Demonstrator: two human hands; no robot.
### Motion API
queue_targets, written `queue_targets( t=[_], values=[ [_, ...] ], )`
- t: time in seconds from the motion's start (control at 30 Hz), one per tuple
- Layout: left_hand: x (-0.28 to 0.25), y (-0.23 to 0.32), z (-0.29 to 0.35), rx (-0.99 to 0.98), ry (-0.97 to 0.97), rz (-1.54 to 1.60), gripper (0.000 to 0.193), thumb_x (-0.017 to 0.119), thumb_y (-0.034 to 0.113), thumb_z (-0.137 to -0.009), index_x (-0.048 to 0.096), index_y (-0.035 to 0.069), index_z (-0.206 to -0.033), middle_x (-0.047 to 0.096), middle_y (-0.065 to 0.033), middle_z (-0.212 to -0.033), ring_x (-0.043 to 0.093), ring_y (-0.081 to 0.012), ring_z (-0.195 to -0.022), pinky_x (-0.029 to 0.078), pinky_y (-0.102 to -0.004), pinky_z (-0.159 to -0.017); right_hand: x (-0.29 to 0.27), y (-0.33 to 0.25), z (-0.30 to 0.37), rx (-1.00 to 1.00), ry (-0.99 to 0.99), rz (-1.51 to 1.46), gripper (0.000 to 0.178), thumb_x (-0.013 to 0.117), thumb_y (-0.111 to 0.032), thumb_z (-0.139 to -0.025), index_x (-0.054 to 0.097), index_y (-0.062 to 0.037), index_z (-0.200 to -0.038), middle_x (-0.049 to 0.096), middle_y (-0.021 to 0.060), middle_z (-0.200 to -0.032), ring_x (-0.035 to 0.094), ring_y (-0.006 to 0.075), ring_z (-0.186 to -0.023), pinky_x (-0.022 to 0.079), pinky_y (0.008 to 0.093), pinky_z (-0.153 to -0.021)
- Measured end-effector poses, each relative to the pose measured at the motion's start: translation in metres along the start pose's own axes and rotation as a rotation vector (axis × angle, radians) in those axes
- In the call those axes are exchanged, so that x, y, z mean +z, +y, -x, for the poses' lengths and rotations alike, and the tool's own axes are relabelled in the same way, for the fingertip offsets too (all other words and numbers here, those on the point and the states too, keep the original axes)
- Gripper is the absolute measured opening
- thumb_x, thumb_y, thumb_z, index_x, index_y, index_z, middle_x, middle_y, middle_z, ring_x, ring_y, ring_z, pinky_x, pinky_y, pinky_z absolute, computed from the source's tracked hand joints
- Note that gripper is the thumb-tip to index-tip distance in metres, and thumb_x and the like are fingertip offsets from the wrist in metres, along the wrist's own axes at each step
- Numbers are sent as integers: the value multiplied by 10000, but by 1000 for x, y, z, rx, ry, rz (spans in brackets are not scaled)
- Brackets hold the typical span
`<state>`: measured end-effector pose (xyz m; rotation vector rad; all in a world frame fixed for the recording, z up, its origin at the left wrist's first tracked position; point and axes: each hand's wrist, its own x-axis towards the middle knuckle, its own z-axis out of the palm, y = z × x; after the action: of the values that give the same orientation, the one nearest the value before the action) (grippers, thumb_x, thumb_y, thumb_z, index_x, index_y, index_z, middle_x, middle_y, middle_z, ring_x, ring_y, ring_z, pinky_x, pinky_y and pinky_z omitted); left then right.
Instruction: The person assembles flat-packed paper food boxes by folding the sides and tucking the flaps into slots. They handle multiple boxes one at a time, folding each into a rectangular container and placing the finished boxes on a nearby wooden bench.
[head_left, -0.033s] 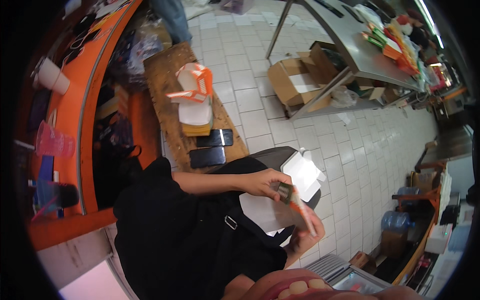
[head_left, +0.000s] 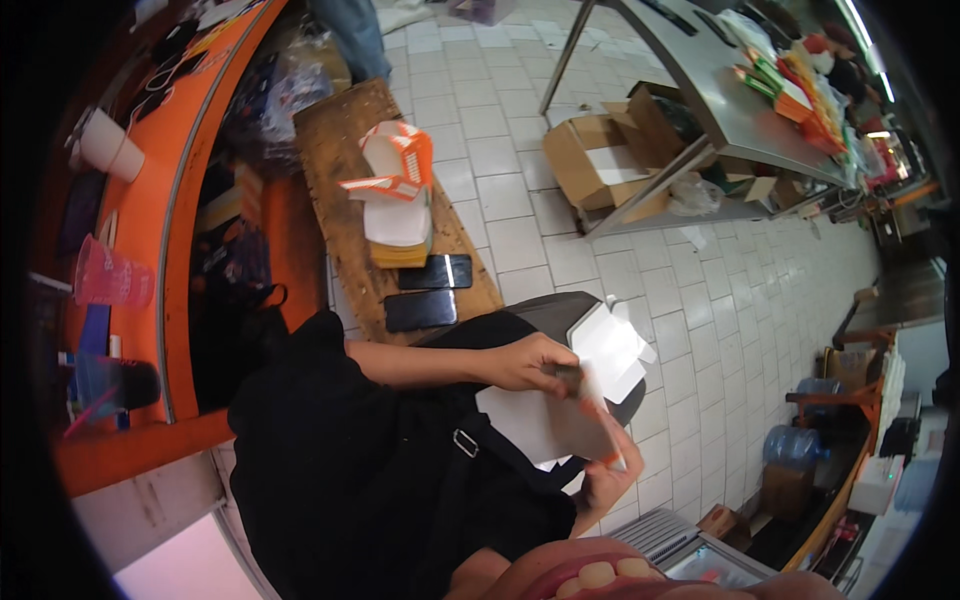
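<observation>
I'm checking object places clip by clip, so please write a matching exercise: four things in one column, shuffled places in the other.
Things
1. Card piece
2. Two phones
3. Pink cup
4. Cardboard box

Places
A. On the orange counter
B. By the metal table
C. In the left hand and right hand
D. On the wooden bench

Pairs: 1-C; 2-D; 3-A; 4-B

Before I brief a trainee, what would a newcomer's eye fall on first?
Probably the orange-and-white carton, open atop a stack on the wooden bench. Next, the long orange counter along the left. Then, below the middle, the left hand and right hand holding a blurred piece of card.
</observation>
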<state>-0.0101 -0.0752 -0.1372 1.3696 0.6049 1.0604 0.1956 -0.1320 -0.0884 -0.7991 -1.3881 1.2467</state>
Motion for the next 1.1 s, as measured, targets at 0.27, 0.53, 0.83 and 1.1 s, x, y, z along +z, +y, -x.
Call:
queue_targets(
  t=[0.27, 0.53, 0.83, 1.1],
  values=[
    [-67, 30, 45, -88, 739, -64, 303, 640, 322, -857, 640, 21, -822, 599, 15, -705, 525, -57, -648, 431, -234, -602, 21, 31, -12, 347, -163, 121, 472, 591, -257, -839, 555, 75, -1173, 605, 191, -1149, 537, 263, -1139, 359, 336, -997],
    [-144, 53, 131, 283, 1332, -409, 449, 583, 462, -872, 575, 16, -922, 549, 26, -775, 486, -63, -718, 393, -219, -632, 148, 86, -95, 422, -594, -73, 558, 582, -112, -866, 345, -20, -1363, 444, 164, -1327, 484, 258, -1181, 409, 357, -949],
    [-247, 97, 187, 258, 941, -928, 749, 771, 527, -608, 517, 13, -1090, 444, -125, -1233, 420, -241, -1174, 323, -392, -981, 189, 188, -110, 150, -458, -358, 329, 549, -92, -884, 500, -1, -1196, 596, 107, -1130, 547, 190, -1072, 427, 310, -921],
    [-319, 39, 175, -145, 597, -277, 280, 764, 17, -663, 634, -20, -908, 585, -92, -1021, 592, -176, -904, 472, -281, -789, 253, 278, -141, 603, -293, -915, 315, 589, -121, -865, 540, -24, -1160, 589, 102, -1162, 569, 190, -1056, 457, 322, -899]
  ],
)
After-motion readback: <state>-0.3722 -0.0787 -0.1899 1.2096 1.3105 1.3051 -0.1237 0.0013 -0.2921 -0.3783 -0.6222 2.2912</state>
